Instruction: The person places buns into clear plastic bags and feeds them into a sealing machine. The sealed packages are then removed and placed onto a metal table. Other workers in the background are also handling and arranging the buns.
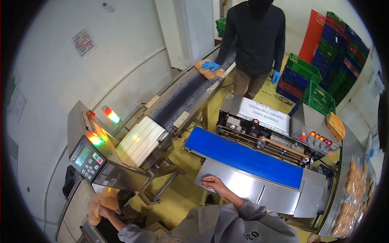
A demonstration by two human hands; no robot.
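Observation:
At the lower left, my left hand [106,212] grips the edge of a clear bag of round brown buns [97,204]. Bag and hand are slightly smeared by motion, beside the end of a metal-sided machine with a keypad and display [87,158]. My right hand [215,185] holds nothing; its fingers are loosely bent and apart, above the silver metal plate [239,184] in front of a blue conveyor belt [243,156].
Across from me, a co-worker's blue-gloved hand [210,66] rests on bagged buns [208,73] on a dark conveyor [182,95]. A sealing machine [259,133] stands behind the blue belt. Bagged buns [350,198] lie on the right-hand table. Stacked crates [306,69] stand at the back right.

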